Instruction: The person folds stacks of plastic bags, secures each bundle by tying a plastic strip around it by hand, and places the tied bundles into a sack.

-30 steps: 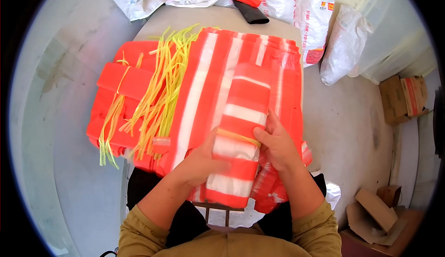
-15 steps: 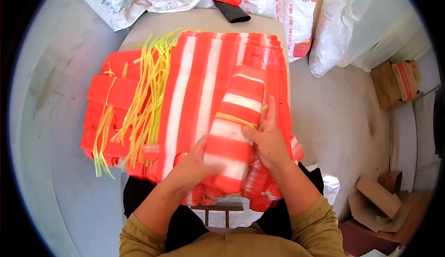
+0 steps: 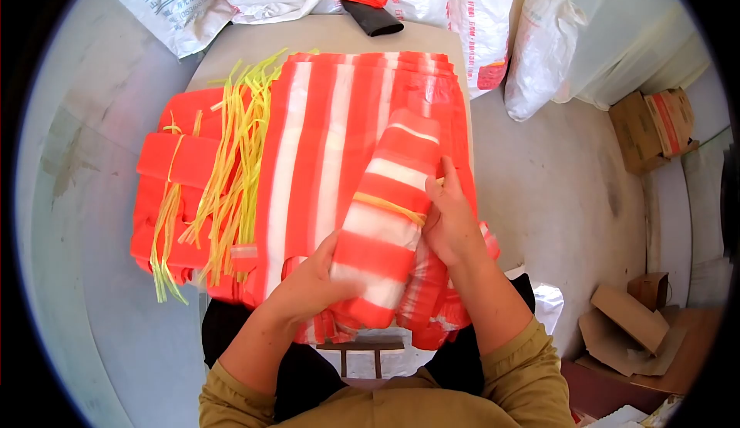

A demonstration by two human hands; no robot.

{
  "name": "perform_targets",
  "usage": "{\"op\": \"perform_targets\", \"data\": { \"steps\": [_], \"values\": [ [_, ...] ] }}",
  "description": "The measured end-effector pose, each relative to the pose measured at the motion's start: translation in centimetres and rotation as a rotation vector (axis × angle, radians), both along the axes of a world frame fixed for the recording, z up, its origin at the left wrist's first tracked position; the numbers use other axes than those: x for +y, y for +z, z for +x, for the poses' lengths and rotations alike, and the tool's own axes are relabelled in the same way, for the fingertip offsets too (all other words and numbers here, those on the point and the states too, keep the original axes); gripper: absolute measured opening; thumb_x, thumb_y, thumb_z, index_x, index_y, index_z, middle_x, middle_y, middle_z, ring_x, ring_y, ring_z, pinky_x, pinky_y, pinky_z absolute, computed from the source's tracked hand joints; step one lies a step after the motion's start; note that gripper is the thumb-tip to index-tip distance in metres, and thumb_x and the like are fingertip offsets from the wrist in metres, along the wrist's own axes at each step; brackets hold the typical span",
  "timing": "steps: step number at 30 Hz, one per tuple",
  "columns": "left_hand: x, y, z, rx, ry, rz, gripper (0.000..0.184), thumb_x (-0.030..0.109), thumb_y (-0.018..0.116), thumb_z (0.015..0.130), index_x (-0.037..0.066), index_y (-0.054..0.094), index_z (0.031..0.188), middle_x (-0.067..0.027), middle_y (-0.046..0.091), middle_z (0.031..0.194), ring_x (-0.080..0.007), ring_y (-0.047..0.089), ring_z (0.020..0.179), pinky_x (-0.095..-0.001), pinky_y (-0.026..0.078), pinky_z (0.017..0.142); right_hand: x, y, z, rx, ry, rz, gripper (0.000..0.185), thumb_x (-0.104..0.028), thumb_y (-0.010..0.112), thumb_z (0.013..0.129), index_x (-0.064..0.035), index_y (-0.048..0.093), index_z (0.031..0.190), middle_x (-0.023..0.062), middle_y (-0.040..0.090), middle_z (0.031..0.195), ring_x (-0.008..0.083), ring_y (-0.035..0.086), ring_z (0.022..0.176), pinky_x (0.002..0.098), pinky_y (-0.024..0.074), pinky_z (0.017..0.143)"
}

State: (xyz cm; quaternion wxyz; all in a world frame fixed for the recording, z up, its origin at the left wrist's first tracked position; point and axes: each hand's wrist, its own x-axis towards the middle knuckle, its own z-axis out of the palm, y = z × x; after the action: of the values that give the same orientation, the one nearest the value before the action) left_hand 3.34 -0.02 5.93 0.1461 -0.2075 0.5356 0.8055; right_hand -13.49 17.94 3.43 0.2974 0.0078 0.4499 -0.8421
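Observation:
A folded bundle of red-and-white striped plastic bags lies tilted on a larger stack of striped plastic bags. Around its middle runs a yellow strip. My left hand grips the bundle's lower left edge, its fingertips slightly blurred. On the other side, my right hand is closed on the right edge beside the end of the yellow strip, its fingers partly hidden by the bundle. What lies under the bundle on that side is hidden.
Loose yellow strips drape over the stack's left side. Further left sits a tied red bundle. A black-and-red roll lies at the table's far edge, near white sacks. Cardboard boxes stand at right.
My right thumb has moved up off the top of the yellow strip to the bundle's right edge. My left hand stays at the lower left edge. The whole view has shifted slightly.

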Motion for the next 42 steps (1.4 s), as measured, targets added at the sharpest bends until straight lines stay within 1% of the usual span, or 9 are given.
{"op": "perform_targets", "data": {
  "steps": [7, 19, 22, 25, 28, 31, 33, 37, 42],
  "values": [
    [-0.7, -0.8, 0.7, -0.014, -0.134, -0.005, 0.095, 0.002, 0.086, 0.082, -0.002, 0.034, 0.161, -0.0115, 0.059, 0.147, -0.0171, 0.058, 0.132, -0.0364, 0.048, 0.112, 0.7, -0.3, -1.4, 0.027, -0.044, 0.007, 0.068, -0.006, 0.075, 0.095, -0.0033, 0.043, 0.155, 0.0113, 0.058, 0.148, 0.0238, 0.059, 0.132, 0.0393, 0.0486, 0.113],
    [-0.4, -2.0, 1.3, -0.027, -0.305, 0.026, 0.068, 0.0, 0.068, 0.099, 0.0, 0.037, 0.159, -0.0083, 0.065, 0.138, -0.0128, 0.062, 0.12, -0.0313, 0.052, 0.102, 2.2, 1.5, -2.5, 0.179, -0.069, 0.116, 0.066, 0.0, 0.075, 0.091, 0.0003, 0.048, 0.151, 0.0124, 0.063, 0.143, 0.023, 0.059, 0.132, 0.0379, 0.0474, 0.114],
    [0.3, -2.9, 1.4, 0.029, -0.194, 0.019, 0.067, -0.002, 0.067, 0.098, -0.001, 0.037, 0.159, -0.0087, 0.065, 0.136, -0.0133, 0.064, 0.117, -0.0305, 0.055, 0.098, 2.1, 2.0, -2.5, 0.569, -0.157, 0.19, 0.07, -0.015, 0.075, 0.099, 0.0011, 0.041, 0.157, 0.0197, 0.051, 0.157, 0.0274, 0.047, 0.148, 0.043, 0.0419, 0.121],
    [0.9, -2.1, 0.7, -0.041, -0.103, -0.016, 0.07, -0.005, 0.067, 0.097, -0.002, 0.035, 0.159, -0.0106, 0.062, 0.143, -0.0166, 0.062, 0.125, -0.0328, 0.051, 0.106, 3.1, 1.7, -2.5, 1.076, -0.288, 0.832, 0.072, -0.021, 0.074, 0.099, -0.0049, 0.041, 0.161, 0.0202, 0.041, 0.166, 0.0325, 0.034, 0.157, 0.0472, 0.0303, 0.128],
    [0.8, -2.2, 0.6, -0.025, -0.125, 0.025, 0.074, -0.007, 0.066, 0.094, -0.002, 0.033, 0.16, -0.0128, 0.056, 0.151, -0.0191, 0.057, 0.135, -0.0349, 0.046, 0.113, 3.2, 2.6, -1.9, 1.611, 0.276, 0.888, 0.061, -0.015, 0.077, 0.091, -0.0048, 0.058, 0.148, 0.0171, 0.051, 0.159, 0.0381, 0.04, 0.152, 0.0517, 0.0291, 0.127],
    [0.7, -2.4, 0.7, -0.051, -0.145, 0.057, 0.077, -0.008, 0.067, 0.093, -0.002, 0.032, 0.161, -0.0138, 0.052, 0.156, -0.02, 0.051, 0.142, -0.0359, 0.041, 0.118, 2.4, 0.9, -0.9, 1.694, 0.553, 0.897, 0.053, -0.022, 0.074, 0.094, -0.0091, 0.063, 0.144, 0.0121, 0.055, 0.155, 0.0385, 0.043, 0.149, 0.0539, 0.0302, 0.126],
    [0.6, -2.2, 0.7, -0.037, -0.149, 0.077, 0.078, -0.007, 0.068, 0.093, -0.002, 0.032, 0.161, -0.0136, 0.052, 0.156, -0.0198, 0.052, 0.141, -0.0359, 0.041, 0.118, 2.6, -0.3, -2.0, 1.738, 0.348, 0.853, 0.051, -0.023, 0.065, 0.101, -0.0096, 0.058, 0.15, 0.0137, 0.049, 0.16, 0.0349, 0.044, 0.149, 0.0506, 0.0324, 0.125],
    [0.0, -1.3, 1.0, 0.043, -0.111, 0.18, 0.081, -0.004, 0.071, 0.092, -0.001, 0.031, 0.162, -0.0131, 0.053, 0.155, -0.0194, 0.054, 0.14, -0.0365, 0.043, 0.117, 4.4, 1.5, -2.1, 0.928, 0.072, 0.793, 0.054, -0.025, 0.059, 0.108, -0.0092, 0.047, 0.158, 0.0161, 0.05, 0.155, 0.0253, 0.055, 0.136, 0.0432, 0.0443, 0.114],
    [0.2, -1.6, 0.9, 0.163, -0.042, 0.255, 0.081, -0.002, 0.072, 0.092, 0.0, 0.031, 0.161, -0.0139, 0.057, 0.151, -0.0204, 0.059, 0.134, -0.0371, 0.049, 0.11, 4.8, 4.6, -0.1, 0.43, 0.522, 0.778, 0.066, -0.019, 0.06, 0.107, -0.007, 0.033, 0.166, 0.015, 0.055, 0.148, 0.018, 0.059, 0.126, 0.0348, 0.0503, 0.105]
  ]
}}
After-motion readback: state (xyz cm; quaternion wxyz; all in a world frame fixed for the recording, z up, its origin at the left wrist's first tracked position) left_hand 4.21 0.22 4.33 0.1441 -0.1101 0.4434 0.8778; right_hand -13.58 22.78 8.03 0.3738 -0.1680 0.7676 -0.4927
